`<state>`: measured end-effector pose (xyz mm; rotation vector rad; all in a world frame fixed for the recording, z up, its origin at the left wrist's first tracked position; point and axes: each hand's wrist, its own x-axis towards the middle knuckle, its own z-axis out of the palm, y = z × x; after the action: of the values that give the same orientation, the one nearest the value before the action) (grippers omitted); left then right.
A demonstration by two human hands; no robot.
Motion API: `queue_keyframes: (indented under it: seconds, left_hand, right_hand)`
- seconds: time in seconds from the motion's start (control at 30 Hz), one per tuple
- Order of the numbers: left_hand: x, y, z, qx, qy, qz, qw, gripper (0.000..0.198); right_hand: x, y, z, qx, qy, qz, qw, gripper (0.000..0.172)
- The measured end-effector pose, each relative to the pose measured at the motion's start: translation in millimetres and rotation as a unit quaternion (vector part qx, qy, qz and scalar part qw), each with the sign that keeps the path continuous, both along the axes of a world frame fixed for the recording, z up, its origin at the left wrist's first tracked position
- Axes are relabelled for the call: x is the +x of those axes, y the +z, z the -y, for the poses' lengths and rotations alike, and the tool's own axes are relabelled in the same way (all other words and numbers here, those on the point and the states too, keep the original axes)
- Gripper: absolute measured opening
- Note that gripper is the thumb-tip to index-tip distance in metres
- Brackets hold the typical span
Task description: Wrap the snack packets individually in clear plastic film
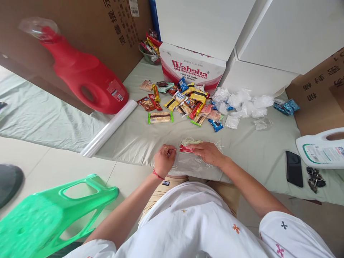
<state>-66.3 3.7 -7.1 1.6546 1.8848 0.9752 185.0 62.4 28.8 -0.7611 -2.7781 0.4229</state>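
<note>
A sheet of clear plastic film [182, 165] lies at the front edge of the cloth, with a small red and white snack packet [186, 148] on it. My left hand [164, 160] is closed in a pinch at the left edge of the film. From the right, my right hand [209, 152] grips the snack packet; its thumb and fingertips are partly hidden. Beyond my hands is a loose pile of wrapped snacks [198, 95]. One green-ended biscuit packet [160, 117] lies apart at the left. Several film-wrapped bundles [243, 102] sit to the right of the pile.
A roll of plastic film [109, 128] and a red jug [88, 77] are on the left. A Wahaha carton [192, 68] stands behind the snacks. A phone [294, 168], keys [315, 179] and a white bottle [322, 148] lie right. A green stool [53, 208] stands lower left.
</note>
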Motion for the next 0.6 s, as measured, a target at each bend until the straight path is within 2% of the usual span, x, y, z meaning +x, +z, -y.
queue_keyframes:
  seconds: [0.17,0.23,0.33,0.37,0.43,0.5,0.6]
  left_hand:
    - [-28,3.8,9,0.011,0.045,0.003,0.999,0.010]
    - [-26,8.5,7,0.042,0.011,-0.013,0.999,0.014]
    - [-13,15.3,-6,0.074,-0.080,-0.062,0.992,0.048]
    - [-8,16.9,-13,0.068,-0.097,-0.082,0.989,0.051]
    - [-4,18.4,-25,0.046,-0.116,-0.103,0.987,0.035]
    - [-9,17.5,-33,0.038,-0.138,-0.080,0.986,0.018]
    - [-32,11.5,-33,0.041,-0.147,-0.020,0.988,0.024]
  right_hand:
    - [-1,-6.1,7,0.030,0.001,0.033,0.999,0.037]
    - [-1,-7.5,8,0.037,0.001,0.028,0.999,0.037]
    - [0,-7.2,8,0.038,0.001,0.031,0.999,0.036]
    - [0,-6.7,7,0.037,0.002,0.036,0.999,0.037]
    - [1,-5.9,7,0.035,0.008,0.044,0.998,0.036]
    - [1,-6.2,7,0.038,0.013,0.042,0.998,0.034]
    - [2,-9.2,10,0.042,0.022,0.025,0.999,0.033]
